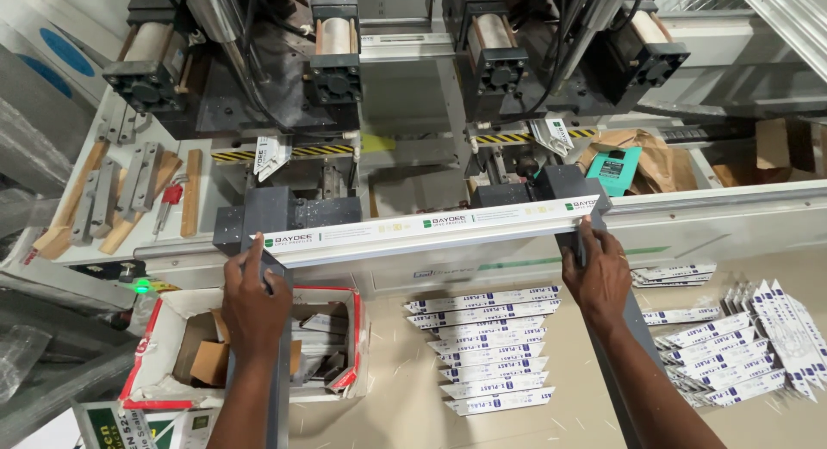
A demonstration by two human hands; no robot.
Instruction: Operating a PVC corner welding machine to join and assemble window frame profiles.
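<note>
The left hand (pixel 256 298) lies on the corner where the white profile (pixel 431 225) meets a grey side piece (pixel 277 389), fingers (pixel 255 253) stretched nearly flat, index pointing to 12 o'clock. They press more than they grip. The right hand (pixel 597 277) is at the other corner, fingers curled narrow around the profile end and the top of the second grey piece (pixel 633 328). So both hands hold the frame, which lies across the machine bed (pixel 732 210) in front of the two clamp heads (pixel 297 210).

In my judgement the risk is at the corners. The fingertips are very near the dark clamp blocks, and if the heads close they could be pinched. Also, if one hand pushes more than the other, the frame may sit crooked in the machine.

Around, at 6 o'clock, white cut strips (pixel 491 350) lie in rows on the table (pixel 396 389), more of them at 4 o'clock. At 7 o'clock is an open box (pixel 151 363) with scraps. At 10 o'clock, wooden and metal blocks (pixel 121 195) lie on a shelf.
</note>
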